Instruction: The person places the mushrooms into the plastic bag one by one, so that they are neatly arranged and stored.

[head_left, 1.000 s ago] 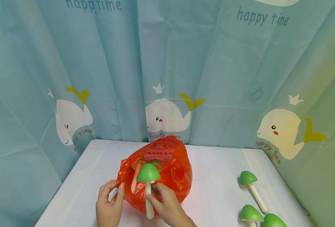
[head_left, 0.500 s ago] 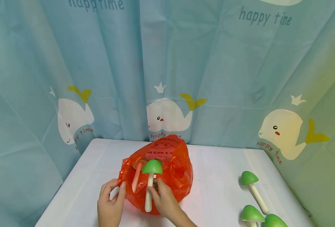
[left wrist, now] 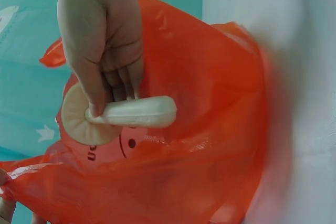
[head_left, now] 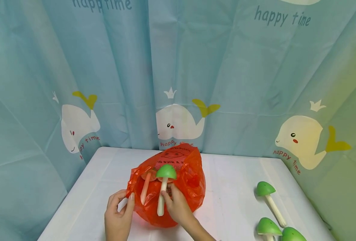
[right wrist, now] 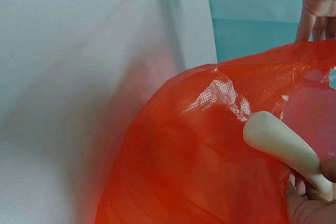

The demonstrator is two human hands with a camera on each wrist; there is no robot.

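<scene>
A red plastic bag (head_left: 193, 192) lies on the white table with its mouth facing me. My left hand (head_left: 119, 214) pinches the left edge of its mouth between thumb and fingers. My right hand (head_left: 178, 205) grips a toy mushroom (head_left: 167, 171) by its pale stem, green cap upward, in front of the bag's opening. The left wrist view shows the cap's cream underside and the stem (left wrist: 142, 113) under my right thumb. Inside the bag leans another mushroom (head_left: 146, 187), tinted orange through the plastic. More of the bag's contents are hidden behind the held cap.
On the right side of the white table (head_left: 226, 187) lie a green-capped mushroom (head_left: 265, 189), a second mushroom (head_left: 268, 227) and a third mushroom (head_left: 293, 234) cut by the frame's edge. A blue whale-print curtain (head_left: 241, 83) hangs behind the table.
My right hand has moved the mushroom forward and slightly right, further over the bag's mouth. My left hand keeps its pinch on the bag's edge and has barely moved.
</scene>
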